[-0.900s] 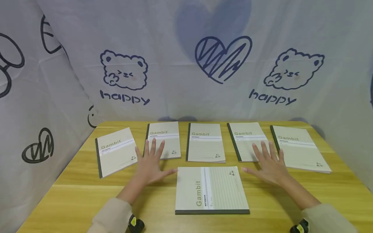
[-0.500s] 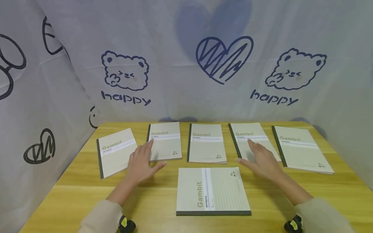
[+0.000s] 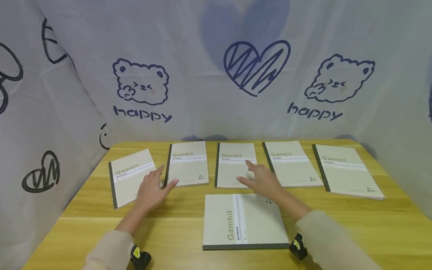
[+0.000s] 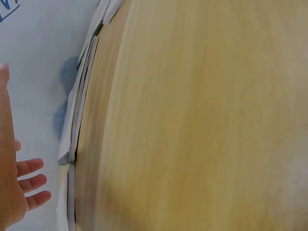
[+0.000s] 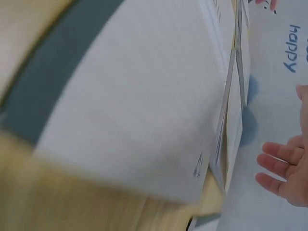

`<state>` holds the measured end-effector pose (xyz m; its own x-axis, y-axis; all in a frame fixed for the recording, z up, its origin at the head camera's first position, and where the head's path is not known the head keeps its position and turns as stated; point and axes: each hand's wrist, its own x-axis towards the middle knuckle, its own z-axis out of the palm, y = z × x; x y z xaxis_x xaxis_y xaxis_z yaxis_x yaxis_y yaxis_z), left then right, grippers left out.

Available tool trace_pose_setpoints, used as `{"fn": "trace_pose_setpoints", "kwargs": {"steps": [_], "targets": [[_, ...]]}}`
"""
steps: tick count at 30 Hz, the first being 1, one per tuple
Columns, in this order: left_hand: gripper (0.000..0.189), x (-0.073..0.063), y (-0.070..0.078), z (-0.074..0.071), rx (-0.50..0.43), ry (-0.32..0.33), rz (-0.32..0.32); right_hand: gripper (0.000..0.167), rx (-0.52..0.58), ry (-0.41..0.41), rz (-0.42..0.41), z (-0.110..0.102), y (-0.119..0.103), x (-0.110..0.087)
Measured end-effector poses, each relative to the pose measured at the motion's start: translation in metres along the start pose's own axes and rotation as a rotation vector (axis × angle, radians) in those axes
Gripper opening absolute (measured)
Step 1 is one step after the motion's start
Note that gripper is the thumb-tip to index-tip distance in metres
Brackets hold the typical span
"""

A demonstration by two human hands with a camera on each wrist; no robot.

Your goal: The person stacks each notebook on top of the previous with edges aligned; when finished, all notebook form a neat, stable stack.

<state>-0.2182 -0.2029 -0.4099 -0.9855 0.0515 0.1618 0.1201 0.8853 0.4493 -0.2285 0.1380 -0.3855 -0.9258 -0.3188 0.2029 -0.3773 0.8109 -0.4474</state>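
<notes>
Above the leftmost notebook's [image 3: 129, 168] lower right corner hovers my left hand [image 3: 152, 189], thumb spread away from the loosely bent fingers and nothing held. My right hand [image 3: 264, 182] overlaps the lower right part of the middle notebook [image 3: 233, 174], its thumb and fingers apart, also holding nothing. A cream notebook [image 3: 236, 221] marked Gambit lies sideways at the front, its dark spine toward me; the right forearm crosses near its far right corner. In the right wrist view this front notebook [image 5: 134, 96] looms large and blurred, with the right hand [image 5: 288, 166] at the side.
Along the far side of the wooden table [image 3: 168, 247], matching notebooks lie in a row, including the second from left [image 3: 187, 168], the fourth [image 3: 293, 170] and the rightmost [image 3: 347, 176]. A white cloth [image 3: 199, 86] with printed bears and hearts hangs behind.
My right hand has swept left from the fourth notebook to the middle one. My left hand has shifted left and slightly down, and its spread fingers have drawn together. The notebooks stay put.
</notes>
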Motion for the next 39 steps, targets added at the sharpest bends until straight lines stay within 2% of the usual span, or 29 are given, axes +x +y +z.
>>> {"fn": "trace_pose_setpoints", "kwargs": {"steps": [4,9,16,24,28,33,35,39], "targets": [[0.075,0.006,-0.009,-0.001,-0.010,-0.021,-0.017,0.061,0.006,-0.003,-0.027,0.015,-0.009,0.018],[0.076,0.018,-0.015,-0.004,-0.011,-0.063,-0.056,0.054,0.006,-0.013,0.004,0.030,-0.013,0.034],[0.079,0.030,-0.010,-0.003,-0.034,-0.100,-0.087,0.051,0.107,-0.064,0.007,0.045,-0.030,0.050],[0.077,0.034,-0.008,0.004,0.018,-0.085,-0.095,0.053,0.196,-0.138,0.014,0.067,-0.053,0.065],[0.069,0.035,-0.007,0.009,0.062,-0.089,-0.105,0.054,0.176,-0.161,0.035,0.077,-0.062,0.069],[0.066,0.035,-0.006,0.020,0.154,-0.114,-0.088,0.054,0.002,-0.193,0.048,0.091,-0.069,0.071],[0.064,0.034,-0.004,0.023,0.194,-0.126,-0.073,0.053,-0.069,-0.179,0.052,0.095,-0.071,0.071],[0.059,0.034,0.000,0.026,0.238,-0.130,-0.057,0.052,-0.102,-0.179,0.073,0.097,-0.075,0.071]]}}
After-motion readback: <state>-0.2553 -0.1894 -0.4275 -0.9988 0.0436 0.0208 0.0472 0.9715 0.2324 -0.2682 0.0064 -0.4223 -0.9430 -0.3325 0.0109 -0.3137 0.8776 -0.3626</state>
